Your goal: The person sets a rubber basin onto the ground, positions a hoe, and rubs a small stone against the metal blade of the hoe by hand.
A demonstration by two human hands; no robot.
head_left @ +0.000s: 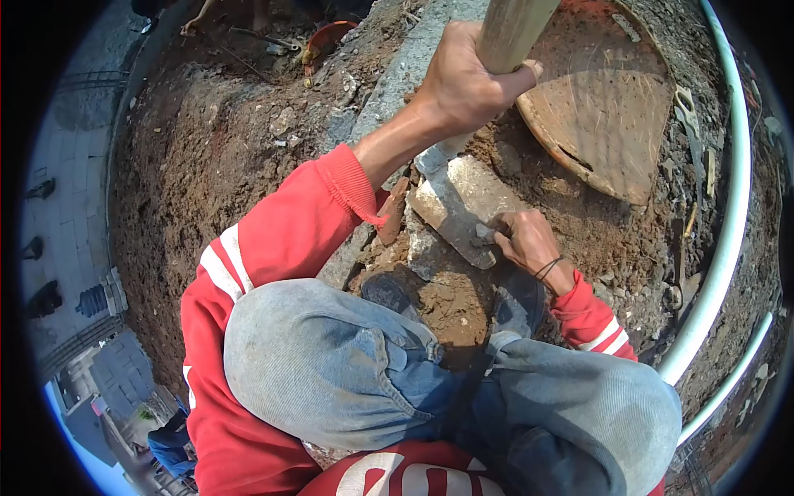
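Fingers (503, 221) of the right hand (533, 240) drawn together, pinching a small grey stone (484, 234) against the near end of a flat pale block (467, 198). Left hand (461, 78) closed firmly round a thick wooden pole (514, 33), thumb across its shaft; far end of the pole out of view. Block lying flat on broken brown soil, in front of the dark shoes (519, 307), partly in shadow, with a reddish brick piece (393, 211) just beside its left edge. Beyond the right hand, a broad, dirt-stained pan (600, 99); farther right, a long pale pipe (732, 215), curved along the ground.
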